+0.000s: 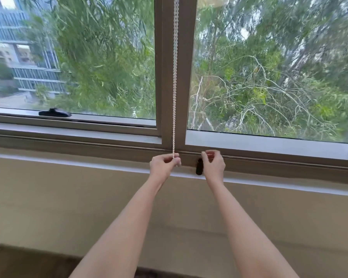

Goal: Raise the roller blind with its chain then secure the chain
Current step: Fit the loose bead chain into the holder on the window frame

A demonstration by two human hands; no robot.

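A white bead chain [175, 77] hangs straight down in front of the brown window post [184, 77]. My left hand [164, 166] is shut on the chain's lower end, at the level of the window's bottom frame. A small dark holder [199, 167] is fixed on the frame just right of the post. My right hand [213, 164] is beside this holder, its fingers curled and pinched above it; I cannot tell whether it grips anything. The blind itself is out of view above the top edge.
Two large panes show trees and a building outside. A black window handle [54, 112] lies on the left pane's lower frame. A pale sill [68, 159] and a beige wall [48, 197] run below the window.
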